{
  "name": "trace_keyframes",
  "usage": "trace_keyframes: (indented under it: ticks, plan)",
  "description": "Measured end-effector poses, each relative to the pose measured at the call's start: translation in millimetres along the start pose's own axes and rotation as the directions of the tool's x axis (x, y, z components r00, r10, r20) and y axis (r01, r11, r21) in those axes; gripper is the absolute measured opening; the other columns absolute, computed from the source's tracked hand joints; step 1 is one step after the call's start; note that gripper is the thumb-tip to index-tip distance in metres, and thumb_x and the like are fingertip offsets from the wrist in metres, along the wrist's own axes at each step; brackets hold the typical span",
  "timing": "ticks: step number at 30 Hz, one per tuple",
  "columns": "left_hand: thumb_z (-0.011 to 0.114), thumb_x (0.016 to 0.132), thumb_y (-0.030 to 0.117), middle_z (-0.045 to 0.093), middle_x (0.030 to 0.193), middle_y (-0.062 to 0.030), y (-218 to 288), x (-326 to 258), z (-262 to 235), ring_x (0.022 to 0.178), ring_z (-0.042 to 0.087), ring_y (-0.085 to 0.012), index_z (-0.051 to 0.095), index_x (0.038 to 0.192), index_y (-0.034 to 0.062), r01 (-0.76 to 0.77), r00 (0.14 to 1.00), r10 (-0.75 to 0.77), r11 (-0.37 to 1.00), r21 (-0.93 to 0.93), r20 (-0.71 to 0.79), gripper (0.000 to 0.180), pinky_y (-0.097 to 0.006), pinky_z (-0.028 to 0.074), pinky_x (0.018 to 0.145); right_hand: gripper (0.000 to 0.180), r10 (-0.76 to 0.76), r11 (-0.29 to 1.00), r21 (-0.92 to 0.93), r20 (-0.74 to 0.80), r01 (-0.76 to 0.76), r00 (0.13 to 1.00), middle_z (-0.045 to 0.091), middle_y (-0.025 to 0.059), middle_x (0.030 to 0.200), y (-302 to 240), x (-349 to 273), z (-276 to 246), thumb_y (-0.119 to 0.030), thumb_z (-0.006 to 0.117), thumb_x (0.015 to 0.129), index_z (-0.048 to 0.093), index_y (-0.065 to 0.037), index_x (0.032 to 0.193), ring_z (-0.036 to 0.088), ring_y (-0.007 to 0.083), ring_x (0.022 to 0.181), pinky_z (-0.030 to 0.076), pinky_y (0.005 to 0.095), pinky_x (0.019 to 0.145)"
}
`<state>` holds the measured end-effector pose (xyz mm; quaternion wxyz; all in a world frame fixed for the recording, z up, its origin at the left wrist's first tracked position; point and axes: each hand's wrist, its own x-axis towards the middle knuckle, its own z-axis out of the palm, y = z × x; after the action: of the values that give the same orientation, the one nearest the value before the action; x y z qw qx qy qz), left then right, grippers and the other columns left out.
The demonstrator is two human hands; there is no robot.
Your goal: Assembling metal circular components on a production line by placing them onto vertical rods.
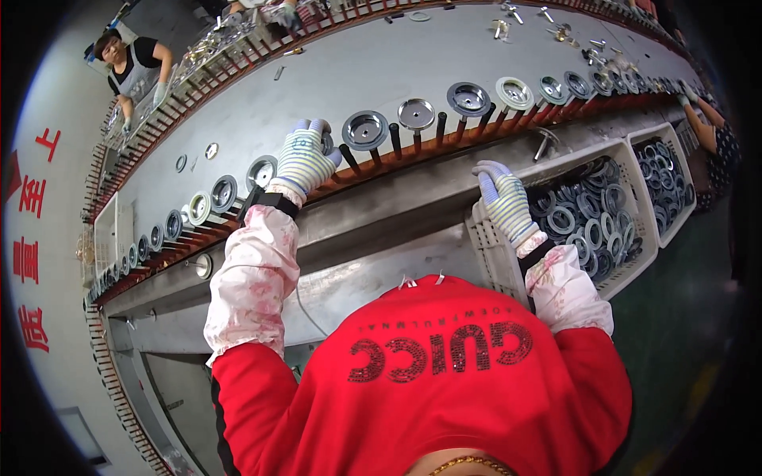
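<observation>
My left hand [305, 161], in a striped knit glove, reaches to the row of upright pegs. Its fingers curl round a dark round part, mostly hidden, of which only an edge shows by the fingertips. To its right, a grey-rimmed metal disc [365, 130] and a plain silver disc [416, 115] sit on pegs; to its left is another metal disc [261, 171]. My right hand [506, 202], gloved alike, is held over the near left corner of a crate [498, 258]. Its fingers stretch forward, with nothing visible in them.
Grey rings [591, 208] fill the crate, and a second crate [675, 226] of rings stands beyond. A stemmed metal part [546, 144] lies on the ledge. Loose metal fittings [562, 32] lie on the grey table [317, 83]. Co-workers stand at far left [131, 67] and right [712, 151].
</observation>
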<state>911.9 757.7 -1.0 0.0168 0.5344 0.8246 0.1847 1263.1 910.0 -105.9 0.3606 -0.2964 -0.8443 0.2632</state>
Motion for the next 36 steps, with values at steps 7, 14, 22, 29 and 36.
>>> trace_keyframes:
  ticks: [7,14,22,29,36]
  plan:
    - [0.07,0.074,0.012,0.063,0.107,-0.0203,-12,-25,-21,0.105,0.06,-0.042,0.064,0.106,0.0045,0.013,0.999,-0.021,0.979,0.205,0.039,0.033,-0.048,0.05,0.094,0.015,-0.061,0.997,-0.043,-0.015,0.061,0.998,0.072,0.0179,0.107,-11,-1,-10,-0.012,0.062,0.094,0.073,-0.005,0.1,0.068,0.0379,0.1,0.053,0.044,0.093]
    - [0.066,0.075,0.009,0.064,0.108,-0.0182,-31,-35,-36,0.107,0.06,-0.0416,0.067,0.098,0.005,0.101,0.992,-0.119,0.925,0.365,0.027,0.024,-0.049,0.052,0.094,0.017,-0.098,0.991,-0.093,0.021,0.1,0.995,0.072,0.0172,0.108,-14,7,-10,-0.013,0.06,0.095,0.073,-0.004,0.102,0.068,0.0371,0.101,0.052,0.0431,0.093]
    - [0.072,0.083,0.011,0.066,0.1,-0.0102,-80,-49,-55,0.097,0.061,-0.0281,0.068,0.113,0.0075,0.294,0.936,-0.268,0.952,-0.088,0.23,0.03,-0.04,0.05,0.087,0.017,-0.099,0.976,-0.189,0.041,0.105,0.994,0.072,0.0155,0.108,-8,-8,-12,-0.018,0.063,0.094,0.074,-0.007,0.102,0.068,0.0374,0.1,0.052,0.0451,0.092]
    - [0.056,0.103,0.046,0.074,0.091,-0.0046,-157,-45,-66,0.075,0.064,-0.0179,0.076,0.11,0.0072,0.46,0.885,-0.392,0.656,-0.599,0.25,0.044,-0.035,0.051,0.076,0.019,-0.075,0.979,-0.186,0.027,0.079,0.997,0.073,0.0167,0.109,-9,-7,-18,-0.018,0.064,0.094,0.074,-0.004,0.103,0.068,0.0371,0.101,0.053,0.0441,0.094]
    - [0.051,0.103,0.051,0.074,0.082,-0.0119,-176,-62,-79,0.08,0.067,-0.0238,0.08,0.089,0.0061,0.665,0.745,-0.626,0.724,-0.185,0.231,0.055,-0.037,0.051,0.08,0.019,-0.082,0.972,-0.214,0.075,0.096,0.994,0.072,0.0181,0.109,-11,-6,-18,-0.013,0.058,0.096,0.072,-0.002,0.105,0.068,0.0368,0.102,0.052,0.0419,0.095]
